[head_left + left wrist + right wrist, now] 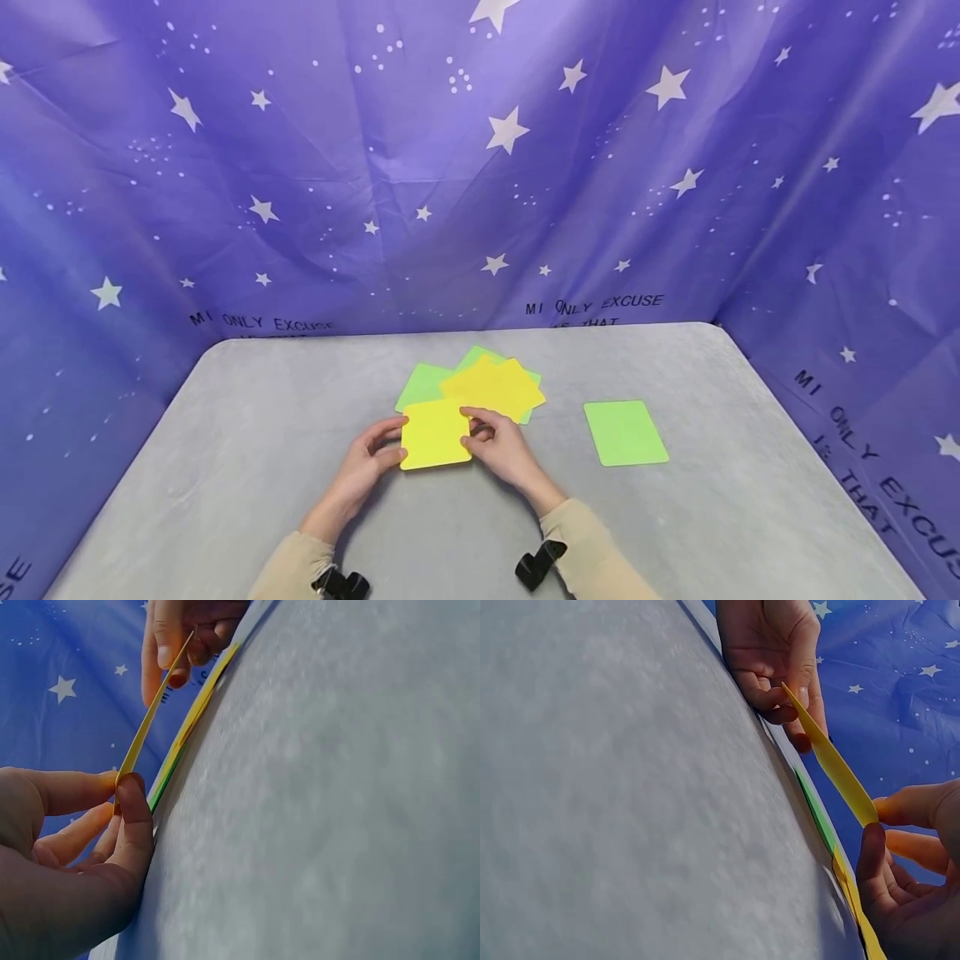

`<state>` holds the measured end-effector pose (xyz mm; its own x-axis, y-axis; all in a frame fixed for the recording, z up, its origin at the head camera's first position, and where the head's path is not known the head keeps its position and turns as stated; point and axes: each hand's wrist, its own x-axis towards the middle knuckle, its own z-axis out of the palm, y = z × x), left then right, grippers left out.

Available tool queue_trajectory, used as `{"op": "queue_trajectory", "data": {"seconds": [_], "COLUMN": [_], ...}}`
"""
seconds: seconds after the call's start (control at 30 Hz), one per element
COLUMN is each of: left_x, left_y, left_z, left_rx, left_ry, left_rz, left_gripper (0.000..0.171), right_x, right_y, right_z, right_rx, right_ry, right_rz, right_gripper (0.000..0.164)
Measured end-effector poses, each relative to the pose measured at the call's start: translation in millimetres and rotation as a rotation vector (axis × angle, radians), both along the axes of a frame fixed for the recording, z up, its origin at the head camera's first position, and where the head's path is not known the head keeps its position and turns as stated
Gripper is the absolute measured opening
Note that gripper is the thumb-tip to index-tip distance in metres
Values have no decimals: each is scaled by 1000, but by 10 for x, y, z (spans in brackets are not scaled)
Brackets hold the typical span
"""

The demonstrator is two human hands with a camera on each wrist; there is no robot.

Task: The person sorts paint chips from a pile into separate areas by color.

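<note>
Held up in front of me is a yellow square card [436, 434], pinched at both side edges. My left hand [363, 469] grips its left edge between thumb and fingers, and my right hand [503, 451] grips the right edge the same way. Both wrist views show the yellow card [142, 735] nearly edge-on and raised off the table, with thumb and fingertips on its two ends. Just behind it lies an overlapping spread of cards: yellow cards [495, 386] on top, green cards [422, 385] partly hidden beneath.
One green card [626, 433] lies apart on the right side of the grey-covered table [225, 433]. A purple-blue curtain [420, 167] with white stars hangs behind the table and along both sides. Black wrist cameras [536, 567] sit on the beige sleeves.
</note>
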<state>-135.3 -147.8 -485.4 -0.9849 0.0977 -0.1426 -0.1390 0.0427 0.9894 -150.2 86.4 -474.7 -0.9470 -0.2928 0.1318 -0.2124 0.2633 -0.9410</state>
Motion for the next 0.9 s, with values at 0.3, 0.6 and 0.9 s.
{"op": "queue_trajectory", "data": {"seconds": [0.3,0.6,0.9], "left_x": [51,77,147], "left_y": [-75,-215,-416], "left_z": [7,53,49], "left_rx": [10,-29,-50], "left_ry": [-26,-28,-29], "left_rz": [-11,-10,3], "left_gripper": [50,52,53], "right_x": [42,49,68], "right_y": [-68,-175,-337], "right_z": [-33,-34,-11], "right_rx": [26,33,35], "right_ry": [1,27,21], "right_rz": [-6,20,63], "right_gripper": [42,42,43]}}
